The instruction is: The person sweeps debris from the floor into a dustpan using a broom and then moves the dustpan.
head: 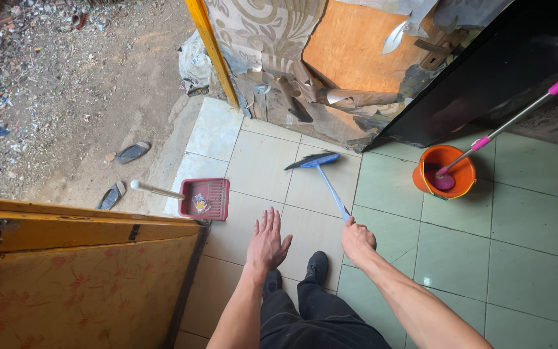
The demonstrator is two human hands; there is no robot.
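Head view: right hand (358, 238) around broom (323, 173).

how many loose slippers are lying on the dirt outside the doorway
2: one slipper lies on the dirt left of the tiled step, the other slipper nearer the yellow door. More may be hidden behind it.

Left hand (267, 244) spread flat, fingers apart; right hand (358, 238) fisted, arm extended.

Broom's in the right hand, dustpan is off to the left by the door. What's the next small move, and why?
Probably sweep the broom head leftward across the tiles toward the red dustpan. The right hand grips the blue handle, the left hand is open and free, and the dustpan lies flat by the threshold, apart from the bristles, holding a small wrapper.
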